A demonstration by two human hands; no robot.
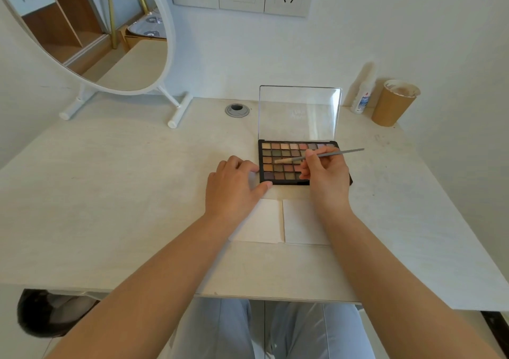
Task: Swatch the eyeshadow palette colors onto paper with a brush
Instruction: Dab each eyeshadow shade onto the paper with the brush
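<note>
Nearest, two sheets of paper lie flat side by side on the desk, partly under the forearms. They look thin and light, likely to slide under a brush stroke, so pressing one down with flat fingers would be wise. Both look blank, so swatching seems not yet begun.

Just beyond, the left hand rests at the palette's left edge, thumb touching its near corner and fingertips against its side, steadying rather than clasping it. The right hand pinches the brush near mid-handle, pen-style. The brush is slim, stiff in the handle and soft at the pale tip, which sits over a pan in the left-middle of the grid; I cannot tell whether it touches the powder. It probably needs only a light pinch.

The palette is a shallow black tray of many small square pans in browns, oranges, greens and pinks. The pressed powder is probably brittle, so a gentle dab suits. Its clear lid stands upright behind, and could tip the light tray if knocked.

Farthest right, a brown paper cup stands by a white bottle; the cup's contents are not clear.
</note>
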